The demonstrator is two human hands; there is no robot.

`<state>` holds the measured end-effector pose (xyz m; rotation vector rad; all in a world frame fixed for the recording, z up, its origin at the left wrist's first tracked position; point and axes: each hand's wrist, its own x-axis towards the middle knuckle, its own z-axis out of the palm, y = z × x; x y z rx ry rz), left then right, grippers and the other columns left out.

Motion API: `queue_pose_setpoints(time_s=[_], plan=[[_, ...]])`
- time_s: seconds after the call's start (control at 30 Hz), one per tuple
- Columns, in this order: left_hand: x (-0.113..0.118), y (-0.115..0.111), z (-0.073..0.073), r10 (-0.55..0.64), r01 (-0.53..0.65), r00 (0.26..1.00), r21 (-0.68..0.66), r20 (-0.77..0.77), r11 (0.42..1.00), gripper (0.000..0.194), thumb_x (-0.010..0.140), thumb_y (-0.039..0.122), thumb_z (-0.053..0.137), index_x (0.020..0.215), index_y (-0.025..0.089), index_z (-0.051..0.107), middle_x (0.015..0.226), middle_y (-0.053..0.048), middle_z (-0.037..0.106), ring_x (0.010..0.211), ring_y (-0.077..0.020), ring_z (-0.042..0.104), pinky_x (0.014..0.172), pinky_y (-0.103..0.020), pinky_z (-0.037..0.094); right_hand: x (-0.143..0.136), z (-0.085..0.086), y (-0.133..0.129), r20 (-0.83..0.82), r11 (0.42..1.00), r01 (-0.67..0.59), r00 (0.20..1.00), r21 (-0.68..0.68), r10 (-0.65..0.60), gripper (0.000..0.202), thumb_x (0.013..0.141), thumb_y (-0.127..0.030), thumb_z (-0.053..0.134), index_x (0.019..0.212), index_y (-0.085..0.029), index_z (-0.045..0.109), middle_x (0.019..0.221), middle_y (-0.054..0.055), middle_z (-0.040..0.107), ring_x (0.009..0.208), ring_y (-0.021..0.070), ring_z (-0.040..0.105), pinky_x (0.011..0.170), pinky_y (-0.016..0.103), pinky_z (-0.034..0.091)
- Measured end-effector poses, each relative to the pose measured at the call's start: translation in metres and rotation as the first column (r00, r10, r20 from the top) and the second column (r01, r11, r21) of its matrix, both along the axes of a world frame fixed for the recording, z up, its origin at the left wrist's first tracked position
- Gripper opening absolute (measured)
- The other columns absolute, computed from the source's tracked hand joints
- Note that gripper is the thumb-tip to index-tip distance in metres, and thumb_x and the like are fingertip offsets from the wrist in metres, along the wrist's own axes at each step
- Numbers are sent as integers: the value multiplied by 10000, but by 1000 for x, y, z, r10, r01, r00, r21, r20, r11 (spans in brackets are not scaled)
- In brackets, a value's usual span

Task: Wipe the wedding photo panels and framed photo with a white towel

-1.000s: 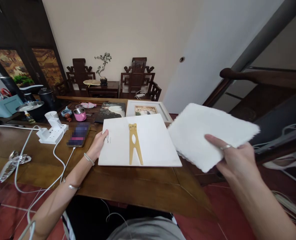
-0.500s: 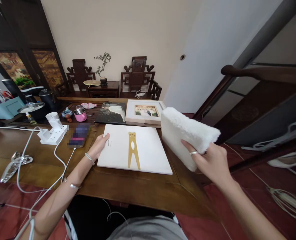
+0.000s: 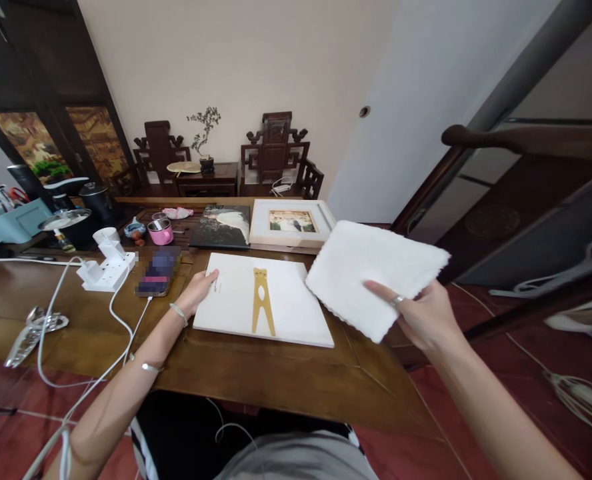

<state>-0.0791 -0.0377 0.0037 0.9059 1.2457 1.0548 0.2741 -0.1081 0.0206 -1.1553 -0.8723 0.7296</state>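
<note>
A white board (image 3: 296, 300) with a gold cat-shaped figure (image 3: 263, 300) on it lies on the wooden table near its front edge. The left edge of this board is gripped by my left hand (image 3: 199, 291), thumb on top and the other fingers mostly hidden. Off to the right, my right hand (image 3: 426, 313) holds a white fluffy cloth (image 3: 361, 267) by its lower right part, thumb over the front. The cloth is raised, with its flat face showing and its left corner close to the board's right edge.
Behind the board are a framed picture (image 3: 292, 223) and a dark picture (image 3: 222, 227). To the left lie a phone (image 3: 159, 272), a power strip (image 3: 109, 270) with white cables, a pink cup (image 3: 161, 232) and a silver clip (image 3: 35, 337).
My right hand has turned the cloth so its broad face shows, and the cloth's left side has come lower and further left. The board has shifted slightly left with my left hand on it.
</note>
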Motion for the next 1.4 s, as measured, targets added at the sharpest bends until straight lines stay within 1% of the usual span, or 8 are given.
queue_pose_setpoints(time_s=[0.17, 0.3, 0.53, 0.63, 0.83, 0.97, 1.07, 1.4], plan=[[-3, -6, 14, -48, 97, 939, 128, -342, 987, 366, 507, 301, 881, 773, 126, 701, 767, -98, 729, 660, -217, 659, 566, -274, 481, 1, -2, 0, -1, 1000, -19, 1000, -13, 19, 404, 446, -233, 879, 750, -241, 613, 986, 25, 714, 983, 243, 659, 840, 442, 579], [-3, -13, 20, 168, 65, 712, 302, -682, 951, 379, 463, 413, 878, 657, 167, 663, 721, -96, 697, 757, -275, 648, 630, -298, 472, 3, -3, 2, -4, 1000, -26, 1000, -5, 26, 394, 450, -218, 875, 730, -229, 599, 966, 32, 715, 966, 236, 662, 805, 406, 591], [6, -26, 16, 262, 138, 656, 454, -707, 880, 389, 554, 503, 811, 578, 212, 554, 666, -94, 602, 922, -337, 598, 797, -358, 442, 2, 0, 1, 141, 1000, 5, 990, 5, -5, 402, 466, -306, 867, 763, -221, 611, 971, 47, 705, 956, 270, 647, 834, 464, 556], [12, -31, 14, 285, 205, 511, 437, -811, 876, 372, 640, 521, 751, 660, 185, 591, 810, -142, 621, 983, -355, 567, 873, -420, 433, 3, 6, -1, 313, 997, 52, 947, 59, -68, 379, 514, -373, 837, 787, -225, 621, 954, 55, 699, 950, 291, 639, 808, 468, 550], [20, -29, -4, 231, 465, 451, 447, -862, 764, 366, 872, 332, 525, 1185, 150, 572, 1377, -177, 470, 1301, -318, 402, 1079, -469, 320, 3, 10, -3, 849, 979, 0, 498, 202, -175, 155, 702, -234, 651, 591, -234, 544, 724, 63, 683, 813, 313, 670, 718, 441, 555], [16, -21, -13, 42, 623, 425, 325, -904, 712, 429, 946, 299, 354, 1315, 135, 498, 1491, -162, 369, 1429, -281, 230, 1154, -488, 188, -30, 5, -10, 999, 933, -359, 13, -25, 32, 333, 696, 47, 458, 766, -201, 668, 1276, 93, 611, 1252, 333, 489, 966, 489, 475], [11, -16, -12, -20, 661, 404, 277, -915, 698, 464, 953, 304, 320, 1368, 144, 449, 1522, -147, 321, 1449, -263, 172, 1163, -496, 152, -57, -3, -7, 975, 915, -368, -202, -167, 97, 490, 692, 112, 412, 950, -182, 707, 1456, 85, 433, 1359, 378, 322, 1002, 582, 419], [14, -18, -11, 10, 620, 415, 292, -910, 728, 477, 941, 348, 359, 1355, 139, 470, 1512, -162, 333, 1447, -265, 178, 1154, -483, 166, -63, -15, -1, 955, 920, -313, -249, -237, 162, 641, 655, 150, 346, 1057, -210, 692, 1469, 70, 414, 1370, 361, 302, 1012, 624, 385]])
